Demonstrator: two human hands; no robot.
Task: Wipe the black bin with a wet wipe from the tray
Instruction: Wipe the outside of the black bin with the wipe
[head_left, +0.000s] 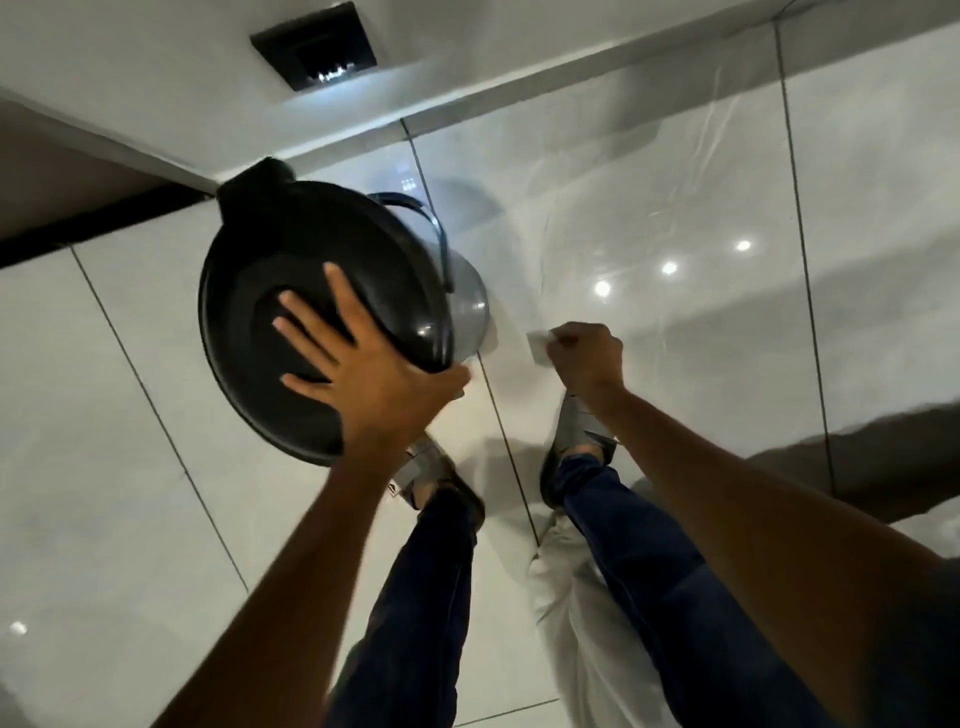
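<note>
Head view looks down on a round black plastic bin (270, 291) with a domed glossy lid, standing on a pale, shiny tiled floor (130, 467) close to the corner of the wall. The left hand (358, 358) lies flat on the lid, fingers spread wide and thumb hooked over the near edge, so its grip is open and pressing, steadying the bin, not clasping it. The right hand (584, 358) is off to the bin's right, apart from it, its grip closed into a fist around a small white wet wipe (540, 345), whose corner sticks out toward the bin.

The wipe has evidently been fetched already; no tray is in view. The wipe does not touch the bin, so I cannot tell whether any wiping has been done. By my reading, the wiping itself remains: lid, rim and sides.
</note>
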